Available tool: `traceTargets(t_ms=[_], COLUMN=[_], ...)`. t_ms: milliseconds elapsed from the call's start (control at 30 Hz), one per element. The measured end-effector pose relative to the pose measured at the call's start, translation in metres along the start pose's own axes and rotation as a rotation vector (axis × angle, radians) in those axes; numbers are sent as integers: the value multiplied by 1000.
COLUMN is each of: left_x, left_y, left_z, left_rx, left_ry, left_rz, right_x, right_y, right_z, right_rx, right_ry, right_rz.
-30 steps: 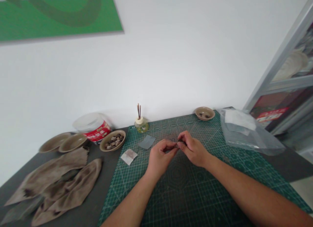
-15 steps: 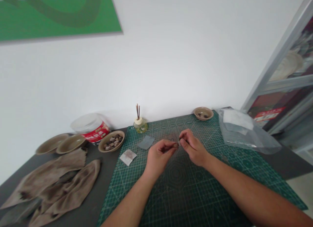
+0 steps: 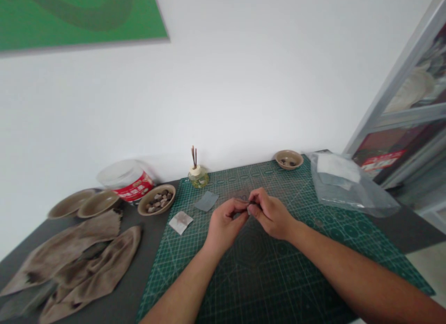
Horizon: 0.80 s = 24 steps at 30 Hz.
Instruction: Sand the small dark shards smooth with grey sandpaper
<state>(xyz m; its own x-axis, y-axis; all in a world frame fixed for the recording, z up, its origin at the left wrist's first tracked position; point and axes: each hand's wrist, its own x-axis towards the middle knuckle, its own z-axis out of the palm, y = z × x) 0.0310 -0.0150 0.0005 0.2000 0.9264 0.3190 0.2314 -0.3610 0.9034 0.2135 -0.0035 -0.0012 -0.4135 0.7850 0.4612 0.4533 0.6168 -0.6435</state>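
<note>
My left hand point(image 3: 225, 221) and my right hand point(image 3: 272, 214) meet over the green cutting mat point(image 3: 265, 273), fingertips pinched together on a small dark object point(image 3: 248, 206) that I cannot make out. Both hands are closed around it and hover just above the mat. A grey square of paper point(image 3: 206, 201) and a stained white square point(image 3: 180, 221) lie on the mat to the left of my hands.
A bowl of small stones point(image 3: 156, 200), two shallow dishes point(image 3: 85, 205), a red-labelled tub point(image 3: 127, 181) and brown rags point(image 3: 75, 256) sit on the left. A reed diffuser bottle point(image 3: 197, 176) stands at the back. Another small bowl point(image 3: 289, 159) and a plastic bag point(image 3: 343, 184) lie right.
My hands parted slightly half a second ago and have come together again, a little lower and closer to me. The view has shifted slightly.
</note>
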Motion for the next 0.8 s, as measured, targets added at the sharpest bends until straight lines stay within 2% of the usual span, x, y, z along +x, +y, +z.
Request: traceTargets(t_ms=[100,233,467,633,800], left_x=[1,5,7,6,5], left_y=[-1,0,-3,-2,-1], left_z=[-2,-2,1,2,4], left_rx=[-24,-83,-278,-114,43], left_ry=[53,109,-40,-77,-42], left_rz=[-27,-60,-157,-150,-92], right_x=[3,8,8,6,2], right_y=[11,24,21,13,2], right_z=[-3,-6,-4,-2,2], right_rx=[13,92,248,285,166], right_ry=[17,147,209,153,79], right_rz=[85,210,230,211,144])
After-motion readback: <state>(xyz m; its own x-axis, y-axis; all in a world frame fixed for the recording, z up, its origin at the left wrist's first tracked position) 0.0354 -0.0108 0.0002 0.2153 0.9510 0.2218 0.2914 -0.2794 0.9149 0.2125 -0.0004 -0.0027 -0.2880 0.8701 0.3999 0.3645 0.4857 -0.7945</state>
